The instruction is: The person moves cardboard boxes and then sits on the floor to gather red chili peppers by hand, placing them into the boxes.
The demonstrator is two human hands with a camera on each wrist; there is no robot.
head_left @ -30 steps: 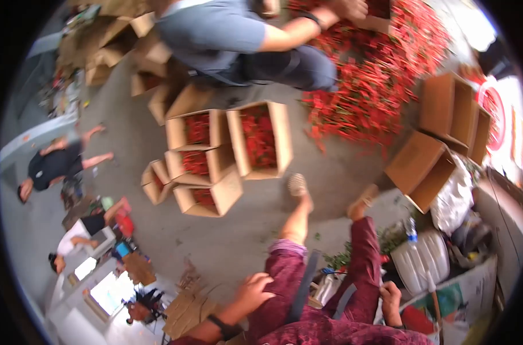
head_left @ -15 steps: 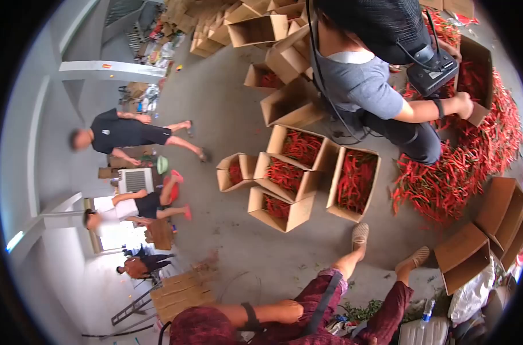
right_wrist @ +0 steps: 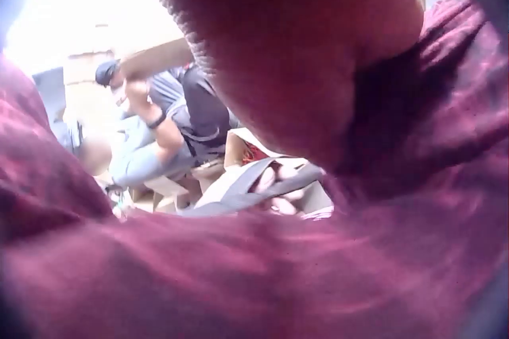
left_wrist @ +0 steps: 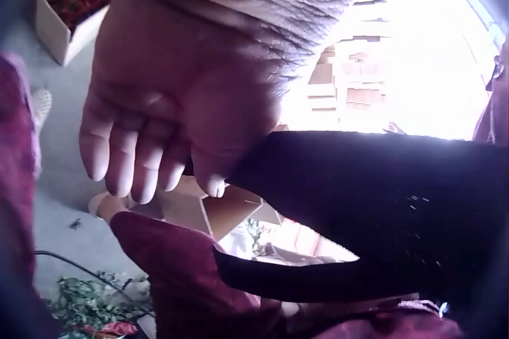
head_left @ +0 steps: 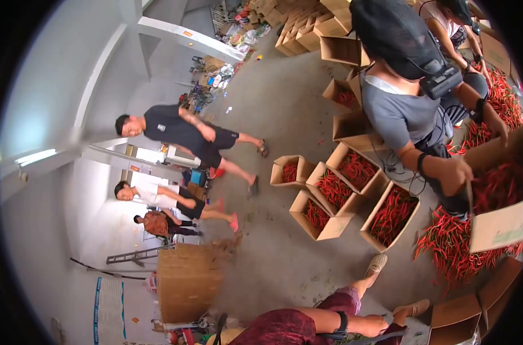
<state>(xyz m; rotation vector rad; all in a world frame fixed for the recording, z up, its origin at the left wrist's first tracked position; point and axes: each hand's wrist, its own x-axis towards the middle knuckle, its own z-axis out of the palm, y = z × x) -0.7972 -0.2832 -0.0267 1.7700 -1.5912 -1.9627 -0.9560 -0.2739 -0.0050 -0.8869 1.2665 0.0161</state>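
My left hand (left_wrist: 179, 108) hangs palm toward the left wrist camera, its fingers loosely bent and holding nothing. Below it are my maroon trousers and a dark strap (left_wrist: 278, 277). In the head view the same hand (head_left: 376, 326) is over my lap, with a black band on the wrist. The right hand (right_wrist: 294, 53) shows large and shadowed in the right wrist view, close over maroon cloth (right_wrist: 238, 267); its fingers are hidden. Beyond my feet are cardboard boxes of red chillies (head_left: 391, 215), apart from both hands.
A person in grey (head_left: 399, 115) crouches at a heap of chillies (head_left: 454, 244), gripping a carton (head_left: 497, 221). Another person (head_left: 445, 29) bends behind. Several people (head_left: 181, 129) are at the left. Open boxes (head_left: 454, 316) stand at the right.
The head view has swung left, so boxes and chilli heap have shifted right. The person in grey has tilted the carton. My right hand has left the head view.
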